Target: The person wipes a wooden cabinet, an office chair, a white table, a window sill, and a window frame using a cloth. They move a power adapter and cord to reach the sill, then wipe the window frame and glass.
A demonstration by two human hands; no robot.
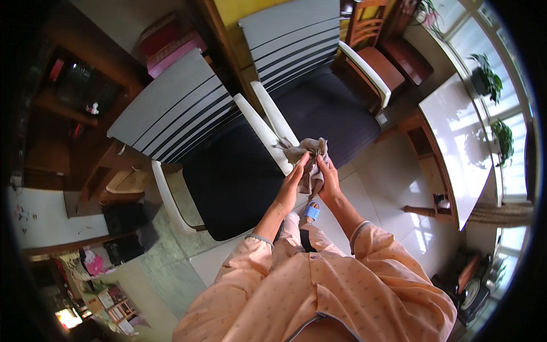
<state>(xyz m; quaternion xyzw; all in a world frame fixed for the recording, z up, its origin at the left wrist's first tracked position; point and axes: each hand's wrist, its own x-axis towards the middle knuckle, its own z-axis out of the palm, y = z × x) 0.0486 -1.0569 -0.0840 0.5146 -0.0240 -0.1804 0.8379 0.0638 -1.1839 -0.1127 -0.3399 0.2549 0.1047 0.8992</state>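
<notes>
Between both hands I hold a crumpled grey-beige cloth (314, 149), bunched up with loose folds hanging below. My left hand (295, 181) grips its left side, fingers pointing forward. On the other side, my right hand (327, 177) presses the cloth with the thumb on top. The cloth is in front of a white armrest (273, 149) of the nearer chair; whether it touches cannot be told. That chair has a black seat (230, 175) and a grey striped backrest (171, 98). A second chair with a dark seat (324, 111) stands beside it.
A glossy white-topped table (457, 128) stands at the right, below a window with potted plants (487, 79). Wooden chairs (376, 60) are behind. At the left are a wooden cabinet (85, 141) and pink boxes (171, 47). My foot in a blue slipper (313, 210) is on the tiled floor.
</notes>
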